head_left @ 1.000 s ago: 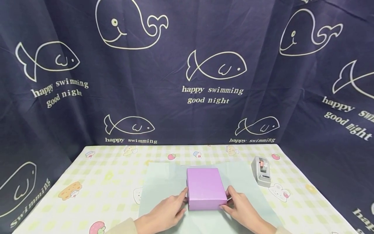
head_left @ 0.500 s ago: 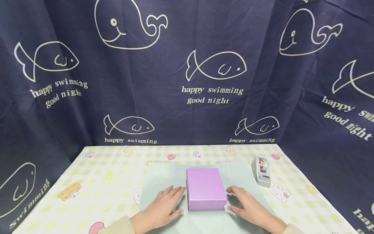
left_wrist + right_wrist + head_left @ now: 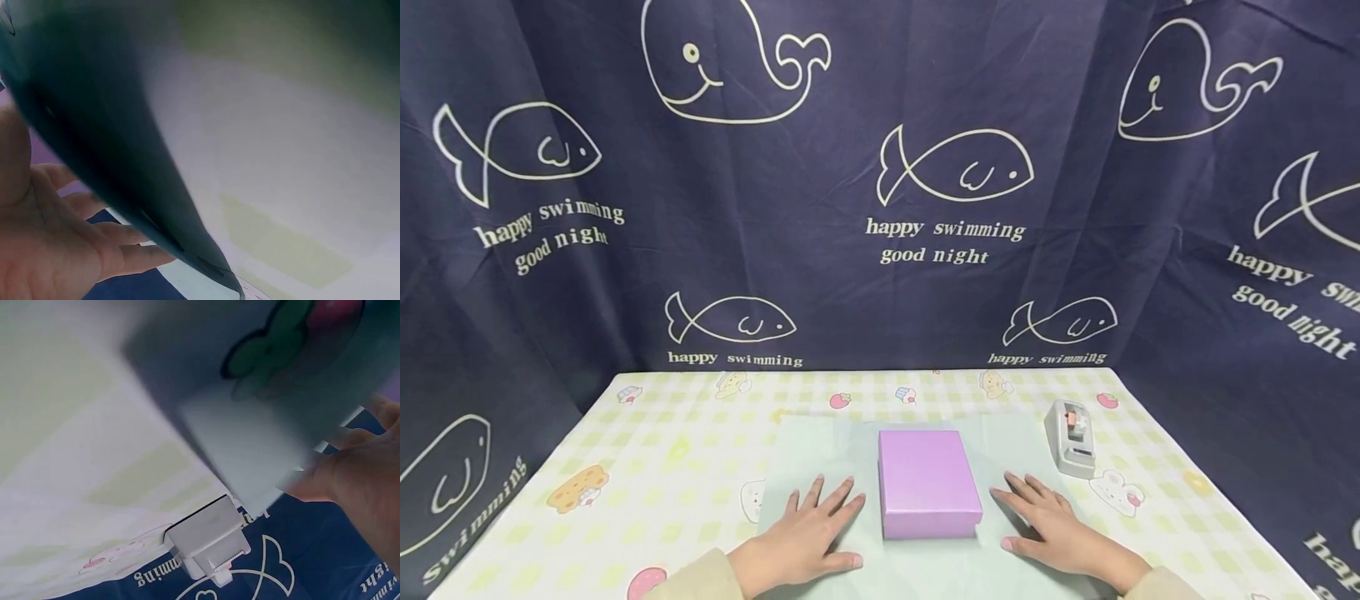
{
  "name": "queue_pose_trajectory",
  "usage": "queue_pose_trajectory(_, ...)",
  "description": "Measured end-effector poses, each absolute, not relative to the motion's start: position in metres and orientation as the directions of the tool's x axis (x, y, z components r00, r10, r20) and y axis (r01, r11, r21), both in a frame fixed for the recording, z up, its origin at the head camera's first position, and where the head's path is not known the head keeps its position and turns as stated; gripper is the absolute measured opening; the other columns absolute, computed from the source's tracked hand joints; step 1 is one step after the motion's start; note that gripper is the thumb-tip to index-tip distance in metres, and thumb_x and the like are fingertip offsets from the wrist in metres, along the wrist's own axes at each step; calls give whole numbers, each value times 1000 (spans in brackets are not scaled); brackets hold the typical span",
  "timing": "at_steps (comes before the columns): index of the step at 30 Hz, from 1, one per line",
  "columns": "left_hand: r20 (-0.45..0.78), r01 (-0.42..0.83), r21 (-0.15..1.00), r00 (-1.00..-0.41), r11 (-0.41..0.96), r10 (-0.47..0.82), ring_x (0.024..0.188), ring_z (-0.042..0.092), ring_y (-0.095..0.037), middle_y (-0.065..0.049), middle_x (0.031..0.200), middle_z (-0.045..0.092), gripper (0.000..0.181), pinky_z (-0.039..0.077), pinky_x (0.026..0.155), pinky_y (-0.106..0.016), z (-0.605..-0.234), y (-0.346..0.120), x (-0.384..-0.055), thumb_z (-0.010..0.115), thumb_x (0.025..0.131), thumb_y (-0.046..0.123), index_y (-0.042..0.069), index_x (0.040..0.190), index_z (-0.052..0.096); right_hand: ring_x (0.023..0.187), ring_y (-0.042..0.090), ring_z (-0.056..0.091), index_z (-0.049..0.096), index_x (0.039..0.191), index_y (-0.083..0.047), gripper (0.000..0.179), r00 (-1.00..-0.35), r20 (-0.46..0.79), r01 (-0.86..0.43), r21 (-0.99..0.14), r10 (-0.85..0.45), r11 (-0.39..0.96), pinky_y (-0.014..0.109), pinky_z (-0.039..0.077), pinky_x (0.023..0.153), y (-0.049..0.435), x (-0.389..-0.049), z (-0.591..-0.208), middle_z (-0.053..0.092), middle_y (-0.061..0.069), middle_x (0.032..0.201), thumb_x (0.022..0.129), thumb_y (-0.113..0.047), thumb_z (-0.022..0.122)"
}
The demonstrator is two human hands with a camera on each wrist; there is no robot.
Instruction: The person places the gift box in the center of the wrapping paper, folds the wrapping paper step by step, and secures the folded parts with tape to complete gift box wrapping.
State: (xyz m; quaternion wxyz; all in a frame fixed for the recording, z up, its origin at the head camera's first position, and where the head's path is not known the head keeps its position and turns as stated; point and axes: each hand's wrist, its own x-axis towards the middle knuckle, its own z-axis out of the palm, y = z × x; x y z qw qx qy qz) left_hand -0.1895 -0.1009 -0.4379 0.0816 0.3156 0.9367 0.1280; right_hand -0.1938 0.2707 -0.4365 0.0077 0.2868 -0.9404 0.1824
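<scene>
A purple lidded box sits on a pale blue-green sheet of paper in the middle of the table. To its left, my left hand lies with fingers spread over the sheet, apart from the box. My right hand is spread the same way on the box's right side, fingertips pointing inward. Neither holds anything. In the left wrist view the palm and fingers of the left hand show beside the sheet's edge. The right hand appears at the right of its wrist view, its fingertips at the paper.
A grey tape dispenser stands right of the sheet, and the right wrist view shows it too. The table carries a checked cloth with cartoon prints. Behind hangs a dark blue curtain with fish and whales.
Both hands have let go of the box's sides and moved outward, left and right, with fingers spreading over the paper. The box has stayed in place.
</scene>
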Motion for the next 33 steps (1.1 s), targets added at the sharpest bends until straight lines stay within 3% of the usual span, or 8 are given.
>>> queue_pose_trajectory(33, -135, 495, 369, -809, 787, 573, 134, 15, -51, -8, 152, 21, 79, 17, 91, -76, -430, -160, -219, 50, 82, 61, 16, 143, 30, 131, 54, 18, 39, 138, -6, 65, -857, -36, -453, -422, -514, 785, 72, 17, 95, 212, -221, -432, 24, 28, 145, 87, -45, 54)
